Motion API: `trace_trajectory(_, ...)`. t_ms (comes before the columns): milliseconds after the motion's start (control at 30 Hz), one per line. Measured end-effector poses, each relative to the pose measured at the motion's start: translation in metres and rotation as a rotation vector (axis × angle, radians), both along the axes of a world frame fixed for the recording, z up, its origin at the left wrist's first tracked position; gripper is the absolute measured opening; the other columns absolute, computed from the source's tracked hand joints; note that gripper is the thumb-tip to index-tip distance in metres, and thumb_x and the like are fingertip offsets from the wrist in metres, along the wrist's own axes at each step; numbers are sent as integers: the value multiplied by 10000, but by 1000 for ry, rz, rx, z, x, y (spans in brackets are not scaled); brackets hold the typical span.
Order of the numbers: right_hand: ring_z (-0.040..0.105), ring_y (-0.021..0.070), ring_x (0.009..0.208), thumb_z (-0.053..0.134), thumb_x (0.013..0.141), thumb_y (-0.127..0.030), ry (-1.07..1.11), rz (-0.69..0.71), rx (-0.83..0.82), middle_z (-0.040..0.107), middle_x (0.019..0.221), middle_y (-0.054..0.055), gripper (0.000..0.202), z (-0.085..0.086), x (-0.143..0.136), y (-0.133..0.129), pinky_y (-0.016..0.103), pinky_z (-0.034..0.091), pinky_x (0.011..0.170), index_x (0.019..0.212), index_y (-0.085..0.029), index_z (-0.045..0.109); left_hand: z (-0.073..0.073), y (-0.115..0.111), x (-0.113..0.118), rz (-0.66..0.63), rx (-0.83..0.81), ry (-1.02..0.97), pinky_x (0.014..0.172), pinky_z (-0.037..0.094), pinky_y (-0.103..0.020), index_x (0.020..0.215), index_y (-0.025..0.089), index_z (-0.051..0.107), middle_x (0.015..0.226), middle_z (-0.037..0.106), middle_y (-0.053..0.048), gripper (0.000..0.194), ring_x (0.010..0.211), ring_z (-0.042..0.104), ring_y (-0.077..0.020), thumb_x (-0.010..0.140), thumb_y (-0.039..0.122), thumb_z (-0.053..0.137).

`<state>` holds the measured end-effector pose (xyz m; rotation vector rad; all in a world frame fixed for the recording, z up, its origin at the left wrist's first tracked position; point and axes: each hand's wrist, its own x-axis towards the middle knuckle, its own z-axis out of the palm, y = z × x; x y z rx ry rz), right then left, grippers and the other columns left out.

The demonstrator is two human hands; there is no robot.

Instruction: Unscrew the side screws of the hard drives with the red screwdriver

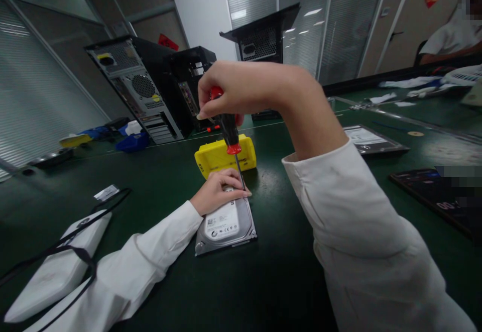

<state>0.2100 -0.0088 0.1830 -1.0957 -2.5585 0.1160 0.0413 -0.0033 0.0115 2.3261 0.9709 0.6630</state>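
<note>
A silver hard drive with a white label [223,223] lies flat on the dark green table [278,271]. My left hand [220,190] rests over its far end, fingers together against the drive. Above it, my right hand [233,91] is wrapped round the handle of a red and black screwdriver [229,130]. The shaft points down, and its tip meets the drive's far right corner beside my left fingertips. Whether a screw sits under the tip is too small to tell. Just behind the drive stands a yellow bin [246,153].
Computer cases [145,86] stand at the back. A white device [62,266] with a black strap lies at the left. Another drive [371,140] and a dark flat screen device [429,196] are on the right. A person [448,43] sits at the far right.
</note>
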Motion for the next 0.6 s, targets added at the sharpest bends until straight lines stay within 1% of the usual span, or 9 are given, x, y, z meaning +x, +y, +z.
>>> trace_trajectory(133,575,46,586,551,864,-358,-12,-23,-1,628,821,-11,239,0,0,1,93,386,455,987,-164,619,-3,1,-1,9,7,-19,786,469,-269,787,181,747,888,602,-47,166,847,593,-159,748,331,689)
trace_trajectory(333,576,76,579,550,866,-332,-10,-13,25,634,857,1,225,-1,0,2,152,420,453,996,-166,628,-4,1,1,25,15,-33,786,474,-268,755,170,741,888,597,-49,156,848,595,-158,744,318,693)
trace_trajectory(467,579,71,562,558,858,-336,-1,-3,20,632,850,-7,219,-1,0,2,140,413,423,970,-163,633,-3,1,2,24,16,-23,771,471,-262,737,165,737,871,602,-46,148,826,595,-152,749,305,690)
trace_trajectory(600,580,59,561,557,857,-358,-11,-20,16,627,843,-25,232,-1,-1,2,120,414,425,985,-179,629,-3,1,0,18,14,-3,762,467,-256,755,179,746,869,602,-40,143,824,589,-151,743,312,696)
